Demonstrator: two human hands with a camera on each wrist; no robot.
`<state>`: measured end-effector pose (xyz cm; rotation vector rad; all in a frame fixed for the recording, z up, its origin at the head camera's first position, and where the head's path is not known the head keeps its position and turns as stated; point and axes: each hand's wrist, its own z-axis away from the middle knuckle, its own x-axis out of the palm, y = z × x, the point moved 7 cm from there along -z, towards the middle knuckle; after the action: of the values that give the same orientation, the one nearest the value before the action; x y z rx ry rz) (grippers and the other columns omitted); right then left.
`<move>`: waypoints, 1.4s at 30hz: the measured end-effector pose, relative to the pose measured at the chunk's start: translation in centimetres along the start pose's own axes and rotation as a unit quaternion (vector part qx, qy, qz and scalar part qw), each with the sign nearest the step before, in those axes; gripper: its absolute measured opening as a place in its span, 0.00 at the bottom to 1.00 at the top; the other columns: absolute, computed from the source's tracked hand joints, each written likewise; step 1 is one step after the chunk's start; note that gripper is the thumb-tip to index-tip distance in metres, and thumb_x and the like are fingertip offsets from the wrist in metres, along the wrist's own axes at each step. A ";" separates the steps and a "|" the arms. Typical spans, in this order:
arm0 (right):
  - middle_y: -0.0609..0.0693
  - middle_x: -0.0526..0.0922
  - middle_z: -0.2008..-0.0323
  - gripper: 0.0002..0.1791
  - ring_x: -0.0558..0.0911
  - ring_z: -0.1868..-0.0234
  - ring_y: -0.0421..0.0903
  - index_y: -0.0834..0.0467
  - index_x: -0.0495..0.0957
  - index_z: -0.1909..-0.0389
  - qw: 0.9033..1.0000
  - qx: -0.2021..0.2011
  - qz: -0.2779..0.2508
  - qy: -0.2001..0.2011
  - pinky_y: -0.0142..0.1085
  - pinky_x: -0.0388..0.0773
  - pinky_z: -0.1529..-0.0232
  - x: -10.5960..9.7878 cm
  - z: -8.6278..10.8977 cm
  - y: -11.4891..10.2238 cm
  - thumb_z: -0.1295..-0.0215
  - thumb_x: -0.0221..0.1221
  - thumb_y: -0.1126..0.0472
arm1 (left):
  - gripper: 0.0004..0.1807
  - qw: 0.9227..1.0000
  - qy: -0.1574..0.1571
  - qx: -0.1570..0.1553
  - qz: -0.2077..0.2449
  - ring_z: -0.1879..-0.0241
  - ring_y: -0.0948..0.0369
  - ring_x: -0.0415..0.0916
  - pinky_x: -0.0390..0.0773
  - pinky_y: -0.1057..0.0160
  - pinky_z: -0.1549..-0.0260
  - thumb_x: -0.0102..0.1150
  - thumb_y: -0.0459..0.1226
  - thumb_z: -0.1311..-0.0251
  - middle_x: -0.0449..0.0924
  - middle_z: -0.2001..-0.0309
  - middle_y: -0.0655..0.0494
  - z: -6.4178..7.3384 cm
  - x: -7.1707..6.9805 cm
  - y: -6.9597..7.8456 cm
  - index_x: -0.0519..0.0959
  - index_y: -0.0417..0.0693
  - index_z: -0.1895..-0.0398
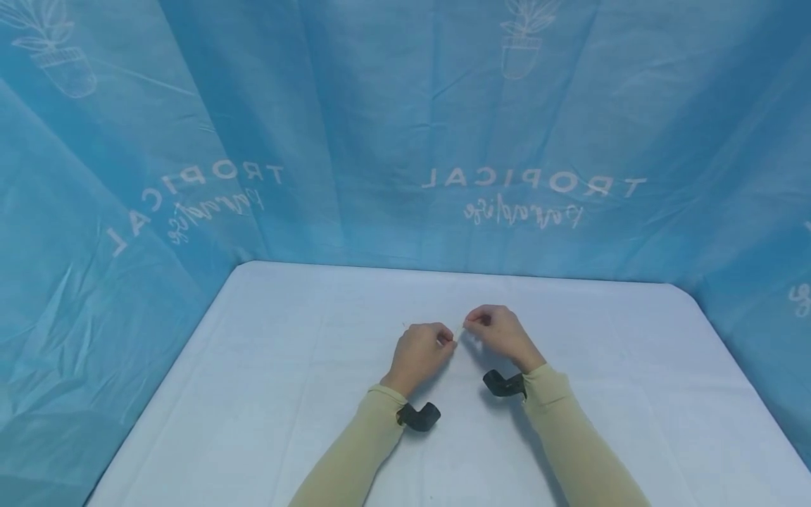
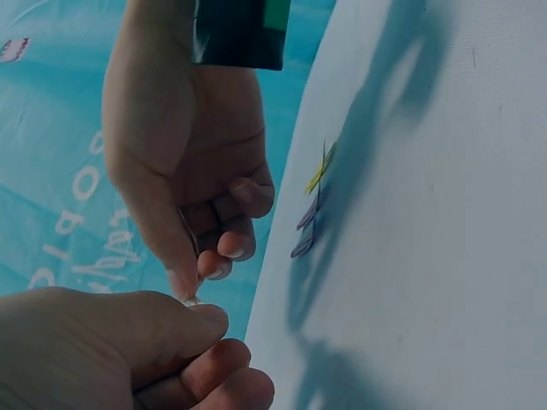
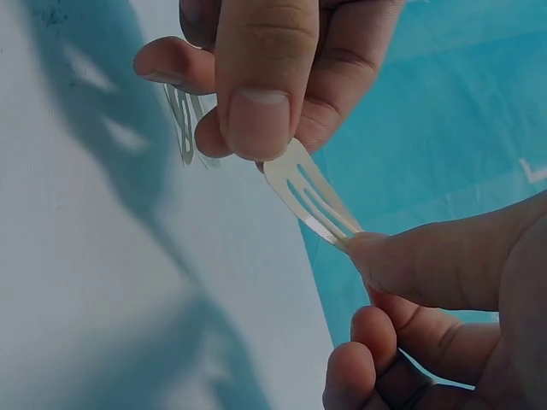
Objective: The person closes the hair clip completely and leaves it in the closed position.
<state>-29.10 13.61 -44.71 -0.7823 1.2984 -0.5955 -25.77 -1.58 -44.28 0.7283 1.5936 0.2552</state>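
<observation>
A cream snap hair clip (image 3: 309,195) with long slots is stretched between both hands, showing as a tiny pale strip in the head view. My left hand (image 1: 418,357) pinches one end between thumb and finger. At the opposite end, my right hand (image 1: 500,334) pinches it the same way, with its other fingers curled loosely. Both hands are over the white table. In the left wrist view the fingertips cover most of the clip.
Several slim yellow and purple pieces, perhaps clips (image 2: 309,213), lie on the white table (image 1: 253,394) beyond the hands. Another pale clip (image 3: 184,128) lies behind the left fingers. Black wrist cameras (image 1: 423,417) stick out under both wrists. A blue printed curtain (image 1: 380,141) encloses the table.
</observation>
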 end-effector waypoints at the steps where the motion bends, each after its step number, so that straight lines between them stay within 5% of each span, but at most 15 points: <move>1: 0.53 0.83 0.64 0.10 0.76 0.68 0.47 0.64 0.82 0.58 1.000 0.000 0.000 0.000 0.38 0.72 0.68 -0.1 0.0 0.0 0.31 0.61 0.60 | 0.06 1.000 0.001 0.002 -0.002 0.68 0.66 0.81 0.78 0.67 0.66 0.68 0.40 0.37 0.86 0.67 0.60 0.0 0.0 0.1 0.87 0.48 0.62; 27: 0.54 0.82 0.74 0.09 0.77 0.79 0.44 0.66 0.81 0.59 0.999 0.008 0.033 -0.021 0.37 0.71 0.74 -0.7 -0.6 0.6 0.32 0.60 0.63 | 0.08 0.997 0.013 0.028 -0.065 0.77 0.69 0.73 0.71 0.70 0.77 0.72 0.45 0.41 0.81 0.76 0.65 -0.9 2.1 1.8 0.87 0.51 0.67; 42: 0.50 0.81 0.75 0.07 0.77 0.76 0.44 0.65 0.83 0.65 0.992 -0.012 0.124 -0.001 0.37 0.74 0.72 -0.9 -0.7 0.4 0.35 0.59 0.65 | 0.08 0.998 0.012 0.009 -0.068 0.76 0.65 0.78 0.73 0.67 0.78 0.74 0.44 0.44 0.85 0.73 0.63 -1.5 3.3 2.1 0.87 0.52 0.69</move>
<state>-30.01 14.44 -44.49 -0.6294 1.3785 -0.3803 -26.51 2.34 -45.48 0.6292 1.6634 0.1504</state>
